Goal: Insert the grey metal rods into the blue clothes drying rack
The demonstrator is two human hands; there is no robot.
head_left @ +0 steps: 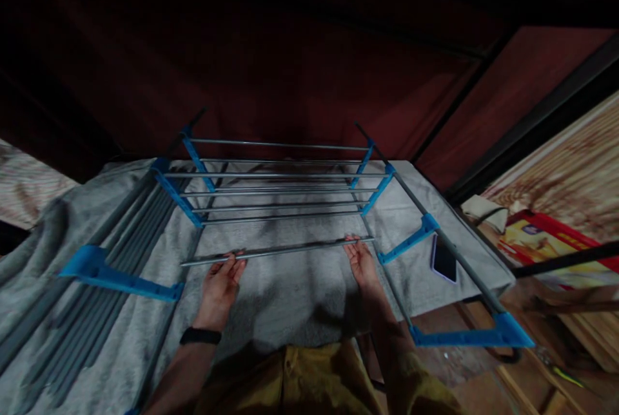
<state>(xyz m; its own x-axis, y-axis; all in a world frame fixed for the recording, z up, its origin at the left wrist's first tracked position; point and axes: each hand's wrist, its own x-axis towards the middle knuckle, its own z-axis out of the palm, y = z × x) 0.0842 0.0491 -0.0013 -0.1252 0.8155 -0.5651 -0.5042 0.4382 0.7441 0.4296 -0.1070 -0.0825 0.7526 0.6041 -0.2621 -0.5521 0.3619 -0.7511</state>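
Grey cloth (pixel 290 305): spread beneath.
Tubes (pixel 101 318): side by side.
Left hand (pixel 218 289): my fingers pinching rod (pixel 290 250).
Rod: slightly slanted, spanning my hands.
Right hand (pixel 360 265): pinching near its right end.
Blue bracket (pixel 409 245): near; my lifting unevenly might knock the rod against it.

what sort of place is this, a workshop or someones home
Probably a small workshop or makeshift work corner, though a home can't be ruled out. Hints: a cloth-covered table serving as a work surface, a blue-bracketed metal rack on it, and many loose rods laid side by side.
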